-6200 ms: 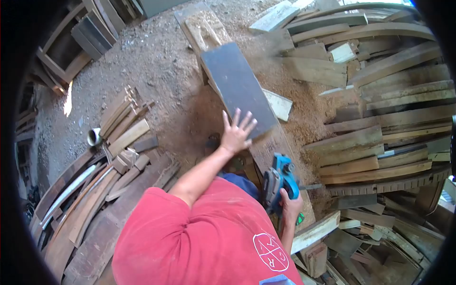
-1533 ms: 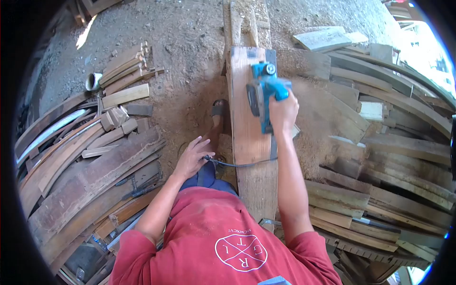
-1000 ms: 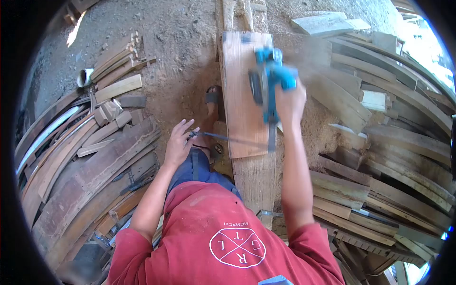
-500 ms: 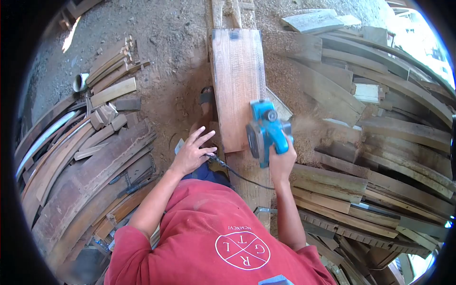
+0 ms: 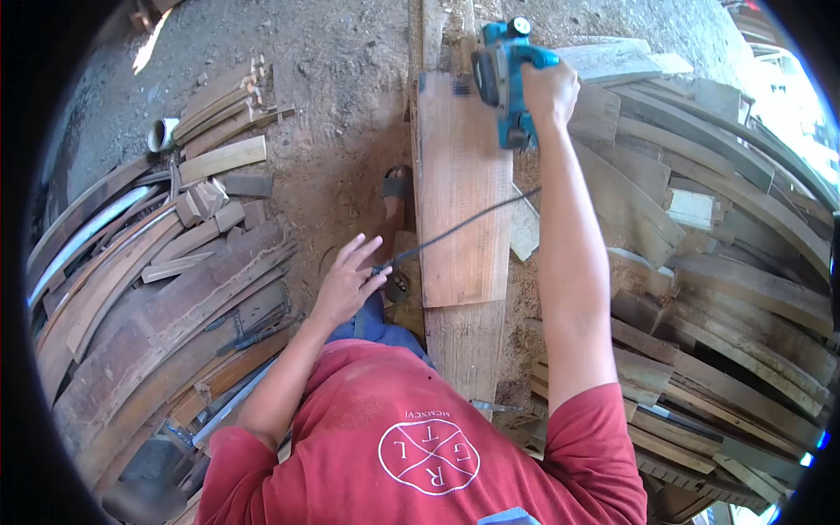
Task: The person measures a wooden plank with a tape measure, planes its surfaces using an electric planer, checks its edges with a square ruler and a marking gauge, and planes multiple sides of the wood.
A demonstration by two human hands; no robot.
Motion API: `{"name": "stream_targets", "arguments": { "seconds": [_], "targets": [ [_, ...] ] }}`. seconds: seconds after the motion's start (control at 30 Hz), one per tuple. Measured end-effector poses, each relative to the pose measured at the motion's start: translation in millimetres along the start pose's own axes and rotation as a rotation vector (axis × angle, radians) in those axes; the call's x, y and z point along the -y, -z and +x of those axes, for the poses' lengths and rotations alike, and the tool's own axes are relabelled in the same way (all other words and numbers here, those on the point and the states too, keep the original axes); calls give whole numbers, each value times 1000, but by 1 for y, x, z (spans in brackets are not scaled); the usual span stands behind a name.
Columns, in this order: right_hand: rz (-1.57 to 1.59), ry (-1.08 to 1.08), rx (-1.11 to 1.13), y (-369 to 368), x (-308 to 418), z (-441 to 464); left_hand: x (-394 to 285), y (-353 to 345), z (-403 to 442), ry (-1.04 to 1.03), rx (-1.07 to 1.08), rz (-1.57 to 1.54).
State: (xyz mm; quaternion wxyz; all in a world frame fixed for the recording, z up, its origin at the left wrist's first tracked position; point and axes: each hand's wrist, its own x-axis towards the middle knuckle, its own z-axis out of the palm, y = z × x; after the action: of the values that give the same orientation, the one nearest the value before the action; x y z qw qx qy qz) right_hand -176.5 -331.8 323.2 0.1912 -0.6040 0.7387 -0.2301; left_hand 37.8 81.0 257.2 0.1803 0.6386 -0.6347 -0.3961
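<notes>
My right hand (image 5: 551, 92) is wrapped around the rear handle of a blue electric hand planer (image 5: 505, 87). The planer sits at the far right edge of a wide reddish-brown board (image 5: 464, 210), its front reaching past the board's end. My left hand (image 5: 350, 284) is left of the board's near end, some fingers stretched out. It holds the planer's black power cord (image 5: 477, 213) by the thumb and fingers. From there the cord slants up across the board to the right forearm. Under the board lies a longer wooden plank (image 5: 464, 350).
Curved planks (image 5: 700, 149) are piled along the right side. More curved boards (image 5: 175, 324) and short offcuts (image 5: 206, 199) lie at left, near a white pipe end (image 5: 161, 135). A sandalled foot (image 5: 397, 182) stands beside the board. Shavings cover the ground.
My right hand has pushed the planer forward along the board, from its near right edge to the far end. The cord now stretches over the board; my left hand still holds it.
</notes>
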Motion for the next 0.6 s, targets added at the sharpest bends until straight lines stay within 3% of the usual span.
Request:
{"name": "stream_targets", "arguments": {
  "seconds": [0.13,0.23,0.33,0.53,0.6],
  "targets": [
    [-13,28,22,0,-20,3,5,7,8,51,-68,-30],
    [31,88,78,14,-53,-43,8,14,4,47,-93,-18],
    [127,188,72,58,-94,-151,4,10,-7,9,-104,-18],
    [98,-108,184,150,-194,-389,-4,-12,-34,-270,139,70],
    [99,-136,202,159,-203,-414,-18,-17,-43,-325,214,57]
  ]
}}
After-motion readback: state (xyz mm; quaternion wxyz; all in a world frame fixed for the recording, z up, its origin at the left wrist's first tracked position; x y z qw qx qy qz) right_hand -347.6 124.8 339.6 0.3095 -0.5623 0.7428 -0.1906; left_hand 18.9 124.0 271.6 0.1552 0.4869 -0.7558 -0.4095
